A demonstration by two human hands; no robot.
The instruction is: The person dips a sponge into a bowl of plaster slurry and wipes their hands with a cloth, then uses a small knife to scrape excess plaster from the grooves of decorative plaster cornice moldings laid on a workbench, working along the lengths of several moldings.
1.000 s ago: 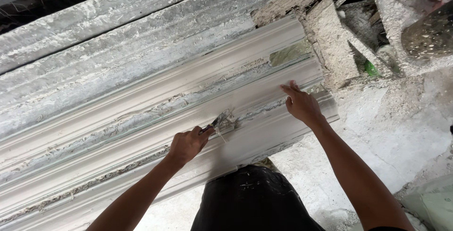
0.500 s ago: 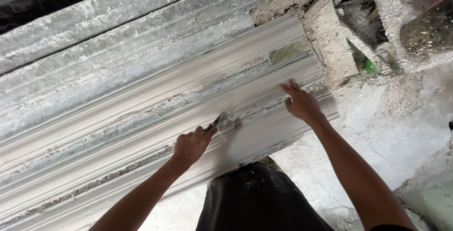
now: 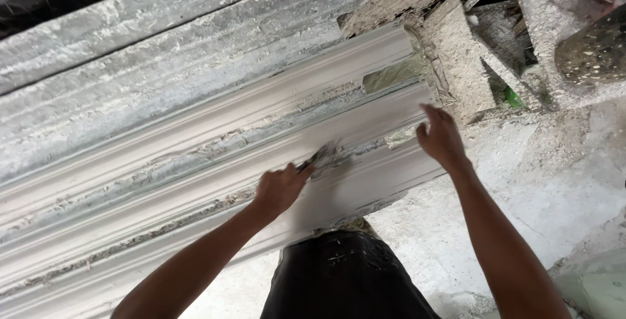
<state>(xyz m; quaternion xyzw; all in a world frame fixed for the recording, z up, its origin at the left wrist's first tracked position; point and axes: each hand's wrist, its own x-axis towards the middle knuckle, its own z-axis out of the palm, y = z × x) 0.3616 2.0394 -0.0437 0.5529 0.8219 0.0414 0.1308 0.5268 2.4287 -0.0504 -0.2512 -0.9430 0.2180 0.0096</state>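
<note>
Along the near edge of the long white plaster moulding (image 3: 195, 156), left hand (image 3: 279, 190) is clenched around a small scraper (image 3: 318, 156), its blade touching a groove near the moulding's right end. Right hand (image 3: 441, 137), fingers spread and flat, rests on that right end. Rough plaster-crusted boards (image 3: 456, 64) lie far right.

We stood on a pale floor (image 3: 561, 182) crusted with plaster dust, lit by flat daylight. Far to the left ran grey ribbed slabs (image 3: 163, 51). At the far right lay rough plaster-caked boards (image 3: 463, 64) and a dark speckled container (image 3: 596, 51).
</note>
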